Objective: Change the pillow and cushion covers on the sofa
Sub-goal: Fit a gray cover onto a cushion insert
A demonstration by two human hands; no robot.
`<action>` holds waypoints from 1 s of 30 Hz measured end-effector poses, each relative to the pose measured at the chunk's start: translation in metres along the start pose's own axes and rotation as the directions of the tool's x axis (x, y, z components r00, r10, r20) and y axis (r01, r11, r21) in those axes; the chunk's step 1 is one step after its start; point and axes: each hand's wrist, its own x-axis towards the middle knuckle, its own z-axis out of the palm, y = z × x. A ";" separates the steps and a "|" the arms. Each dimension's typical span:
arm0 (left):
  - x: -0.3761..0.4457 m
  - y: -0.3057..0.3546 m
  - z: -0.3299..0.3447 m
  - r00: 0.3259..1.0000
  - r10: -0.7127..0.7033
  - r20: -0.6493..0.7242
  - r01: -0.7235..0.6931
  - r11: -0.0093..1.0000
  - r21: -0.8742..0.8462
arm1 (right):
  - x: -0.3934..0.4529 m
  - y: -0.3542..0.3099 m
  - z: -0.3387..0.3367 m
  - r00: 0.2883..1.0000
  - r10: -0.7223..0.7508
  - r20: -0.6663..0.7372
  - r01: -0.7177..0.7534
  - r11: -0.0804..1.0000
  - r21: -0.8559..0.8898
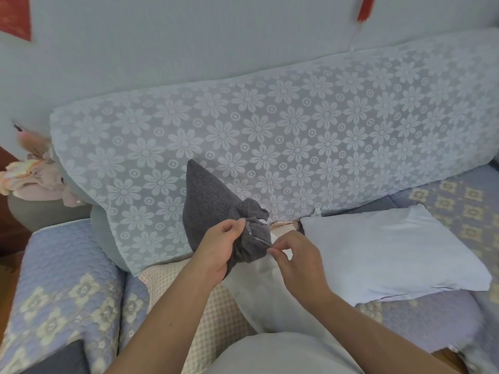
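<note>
Both hands grip the dark grey woven cushion cover (208,201): left hand (218,247) bunching its zipper edge, right hand (294,255) pinching it; white bare pillow (391,252) just beside.

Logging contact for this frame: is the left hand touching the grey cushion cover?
Touching. The head view shows the left hand gripping the bunched grey cushion cover at its zipper edge, fingers curled around the fabric with no gap.

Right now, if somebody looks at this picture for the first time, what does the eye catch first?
At the centre, the left hand grips a dark grey cushion cover, and the right hand pinches its zipper edge. Behind rises the sofa back's pale floral lace throw; a bare white pillow lies on the seat, right.
</note>
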 end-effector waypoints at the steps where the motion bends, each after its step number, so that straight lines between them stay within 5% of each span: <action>1: 0.000 -0.002 0.002 1.000 0.015 -0.012 -0.015 1.000 0.011 | -0.001 0.000 0.000 0.999 -0.008 -0.053 0.006 1.000 -0.031; 6: -0.001 -0.006 0.006 0.999 0.038 0.001 -0.038 0.999 0.031 | 0.010 -0.013 0.000 0.991 -0.133 -0.009 0.133 0.991 -0.014; 10: -0.002 -0.007 0.002 0.998 0.065 -0.004 -0.065 0.996 0.054 | 0.019 -0.028 0.002 0.998 0.034 0.056 -0.044 0.982 0.181; 13: -0.001 -0.006 -0.001 0.996 0.088 -0.017 -0.086 0.992 0.089 | 0.019 -0.029 0.006 0.989 0.070 0.133 -0.086 0.989 0.123; 17: -0.002 -0.007 -0.003 0.990 0.138 0.028 -0.141 0.973 0.182 | 0.022 -0.028 0.004 0.998 -0.055 0.005 0.054 0.996 0.075; 19: -0.001 -0.009 -0.004 0.988 0.154 0.027 -0.157 0.966 0.204 | 0.028 -0.024 0.003 0.991 -0.122 0.047 0.122 0.992 0.006; 23: -0.003 -0.010 0.000 0.982 0.188 -0.020 -0.180 0.965 0.190 | 0.028 -0.018 0.001 0.972 -0.185 0.148 0.200 0.975 -0.096; 30: -0.008 -0.019 0.012 0.957 0.248 -0.149 -0.240 0.968 0.073 | 0.019 -0.021 0.011 0.970 -0.206 0.129 0.223 0.966 -0.133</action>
